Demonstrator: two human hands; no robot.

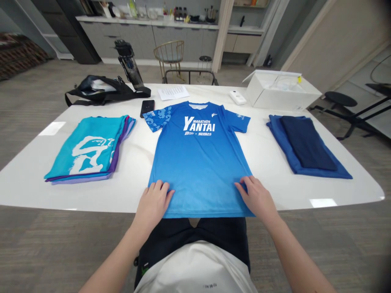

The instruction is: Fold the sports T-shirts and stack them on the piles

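A white top [195,266] and dark shorts [192,236] fill the foreground as a person leans over a white surface [345,191] from a seated or standing position that the head-worn view cannot settle. The left hand [152,207] and right hand [258,199] lie open, fingers spread and not pinching, on the lower part of a blue short-sleeved running shirt [198,162], near its hem. The shirt lies flat and face up, collar pointing away from the person, with its hem at the near edge of the surface. White lettering across the chest reads "MARATHON YANTAI" above a line of Chinese characters too small to read with confidence.

A folded teal garment with a white print [87,148] sits on purple layers to the left. Folded navy fabric [307,142] rests on a blue garment [317,167] to the right. Beyond the shirt are a black smartphone [147,108], a printed sheet [173,92], a white device [237,97], an open white box [282,91], a black bag [104,90] and a black bottle [130,63].
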